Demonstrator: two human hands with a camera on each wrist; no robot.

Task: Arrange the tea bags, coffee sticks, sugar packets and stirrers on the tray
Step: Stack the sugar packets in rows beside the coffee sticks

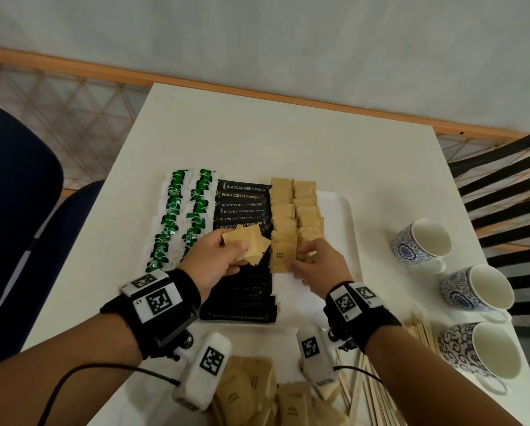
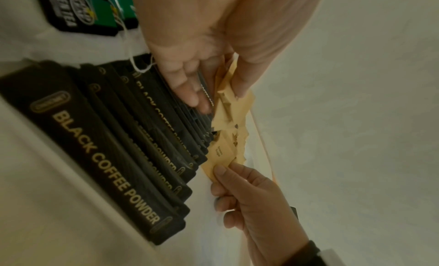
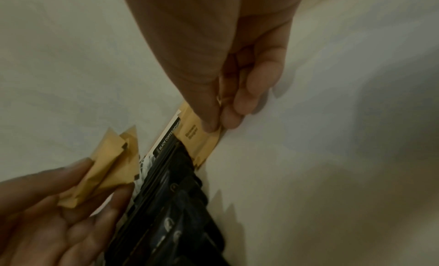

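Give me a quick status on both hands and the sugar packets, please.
Left hand holds a fan of brown paper sugar packets. Right hand pinches one packet onto the white tray. Nothing blocking.

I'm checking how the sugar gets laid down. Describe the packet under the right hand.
The brown sugar packet is a flat tan paper rectangle with small dark print. It lies on the white tray at the near end of a tan packet row, beside the black coffee sticks. The right hand pinches its near edge.
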